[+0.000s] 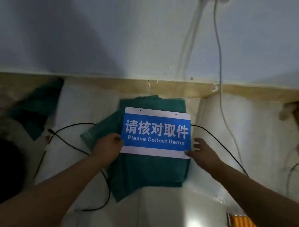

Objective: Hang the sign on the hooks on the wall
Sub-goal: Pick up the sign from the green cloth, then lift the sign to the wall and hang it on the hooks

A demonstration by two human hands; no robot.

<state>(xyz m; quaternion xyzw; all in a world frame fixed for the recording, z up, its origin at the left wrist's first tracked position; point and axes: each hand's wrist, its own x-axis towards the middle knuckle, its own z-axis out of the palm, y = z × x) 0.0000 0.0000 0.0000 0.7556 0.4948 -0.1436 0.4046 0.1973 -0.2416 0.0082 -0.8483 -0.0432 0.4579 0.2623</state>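
Observation:
A blue and white sign (156,132) reading "Please Collect Items" sits over dark green bags near the foot of the wall, with two small holes along its top strip. My left hand (108,147) grips its lower left corner. Fingers of my right hand (203,152) pinch the lower right corner, the other fingers spread beside the edge. No hooks show on the pale wall (116,35) in this view.
Dark green bags (147,171) lie under the sign, another green one (35,107) to the left. Black cables (70,143) loop over the light floor, and grey cords (219,61) hang down the wall. A pack of orange cylinders (243,224) lies at lower right.

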